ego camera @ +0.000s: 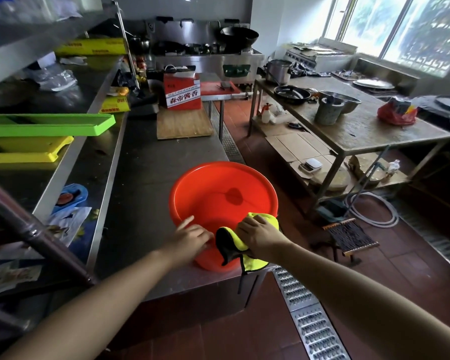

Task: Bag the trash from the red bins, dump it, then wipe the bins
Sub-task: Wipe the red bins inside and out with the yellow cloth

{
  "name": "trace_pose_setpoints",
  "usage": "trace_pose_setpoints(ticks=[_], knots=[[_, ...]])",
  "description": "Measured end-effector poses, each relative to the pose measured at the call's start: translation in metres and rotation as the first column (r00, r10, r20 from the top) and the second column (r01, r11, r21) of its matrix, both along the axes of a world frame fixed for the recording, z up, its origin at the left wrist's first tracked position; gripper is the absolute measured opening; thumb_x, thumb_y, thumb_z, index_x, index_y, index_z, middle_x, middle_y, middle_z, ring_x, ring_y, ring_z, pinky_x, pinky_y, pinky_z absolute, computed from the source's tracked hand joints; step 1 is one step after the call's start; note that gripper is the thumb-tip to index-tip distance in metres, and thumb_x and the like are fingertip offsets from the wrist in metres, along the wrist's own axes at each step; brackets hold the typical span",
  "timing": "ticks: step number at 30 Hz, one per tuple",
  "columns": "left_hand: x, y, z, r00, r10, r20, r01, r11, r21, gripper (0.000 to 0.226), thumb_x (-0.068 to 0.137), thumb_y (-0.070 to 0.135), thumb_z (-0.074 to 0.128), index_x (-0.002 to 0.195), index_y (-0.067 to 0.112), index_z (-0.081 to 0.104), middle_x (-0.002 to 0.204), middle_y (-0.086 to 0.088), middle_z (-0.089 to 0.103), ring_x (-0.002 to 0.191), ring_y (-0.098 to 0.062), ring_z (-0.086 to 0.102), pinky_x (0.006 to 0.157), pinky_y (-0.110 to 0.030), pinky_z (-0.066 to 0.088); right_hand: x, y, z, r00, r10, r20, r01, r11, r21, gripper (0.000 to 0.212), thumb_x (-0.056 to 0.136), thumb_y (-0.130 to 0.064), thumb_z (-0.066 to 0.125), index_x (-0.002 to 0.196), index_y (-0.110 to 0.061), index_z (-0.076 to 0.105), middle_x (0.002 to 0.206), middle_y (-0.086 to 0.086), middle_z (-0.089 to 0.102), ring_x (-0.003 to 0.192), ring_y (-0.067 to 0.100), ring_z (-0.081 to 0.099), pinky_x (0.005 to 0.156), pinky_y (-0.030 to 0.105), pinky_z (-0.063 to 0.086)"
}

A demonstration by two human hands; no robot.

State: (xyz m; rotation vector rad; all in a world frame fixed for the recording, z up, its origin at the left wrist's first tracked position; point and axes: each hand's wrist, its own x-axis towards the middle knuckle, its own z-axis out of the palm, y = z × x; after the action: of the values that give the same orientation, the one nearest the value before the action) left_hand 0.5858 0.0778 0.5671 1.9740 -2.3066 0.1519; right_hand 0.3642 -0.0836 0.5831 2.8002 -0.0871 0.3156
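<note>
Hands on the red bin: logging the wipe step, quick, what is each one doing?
Left hand: open, fingers resting on the red bin's near rim.
Right hand: gripping the yellow cloth against the rim.

Commercial kitchen; steel counters (151, 152), wok range (208, 58), black woks (239, 35), stockpot (278, 70), tiled floor

We see a bright orange-red bin (224, 196) on a dull grey steel surface (151, 178). The cloth (255, 229) over its rim is neon yellow on one side and black on the other. Further back stands a red box (183, 96) with a white band and red characters. A lime green tray (50, 124) sits above a yellow one (29, 149). The floor (390, 261) is reddish-brown tile, and a red plastic bag (396, 114) lies on the far table.
</note>
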Motion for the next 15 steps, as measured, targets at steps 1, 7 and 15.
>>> trace_pose_setpoints(ticks=[1, 7, 15], knots=[[0.014, 0.004, 0.002, 0.999, -0.040, 0.032, 0.042, 0.998, -0.050, 0.028, 0.089, 0.024, 0.070, 0.114, 0.013, 0.071, 0.109, -0.002, 0.072, 0.108, -0.019, 0.066, 0.112, -0.056, 0.033, -0.006, -0.006, 0.002, 1.000, -0.012, -0.017, 0.013, 1.000, 0.024, 0.056, 0.073, -0.056, 0.076, 0.109, -0.014, 0.072, 0.104, 0.001, 0.069, 0.101, 0.027, 0.067, 0.083, 0.039, 0.056], [0.063, 0.007, 0.023, 0.983, 0.076, 0.164, -0.092, 0.991, 0.093, 0.042, 0.099, 0.039, 0.052, 0.137, 0.022, 0.056, 0.146, 0.002, 0.051, 0.143, -0.022, 0.035, 0.120, -0.053, 0.015, -0.004, -0.012, 0.015, 0.975, -0.122, -0.187, 0.142, 0.985, 0.096, 0.060, 0.086, -0.062, 0.062, 0.119, -0.013, 0.067, 0.115, 0.001, 0.068, 0.116, 0.028, 0.060, 0.095, 0.044, 0.050], [-0.014, -0.008, 0.001, 0.998, 0.040, -0.041, -0.038, 0.997, 0.065, 0.040, 0.095, 0.004, 0.045, 0.133, 0.008, 0.058, 0.132, -0.009, 0.060, 0.131, -0.022, 0.049, 0.121, -0.045, 0.005, 0.000, -0.001, 0.004, 0.991, -0.060, -0.116, 0.069, 0.995, 0.076, 0.067, 0.086, -0.073, 0.043, 0.103, -0.015, 0.070, 0.097, -0.002, 0.069, 0.098, 0.024, 0.063, 0.083, 0.039, 0.054]])
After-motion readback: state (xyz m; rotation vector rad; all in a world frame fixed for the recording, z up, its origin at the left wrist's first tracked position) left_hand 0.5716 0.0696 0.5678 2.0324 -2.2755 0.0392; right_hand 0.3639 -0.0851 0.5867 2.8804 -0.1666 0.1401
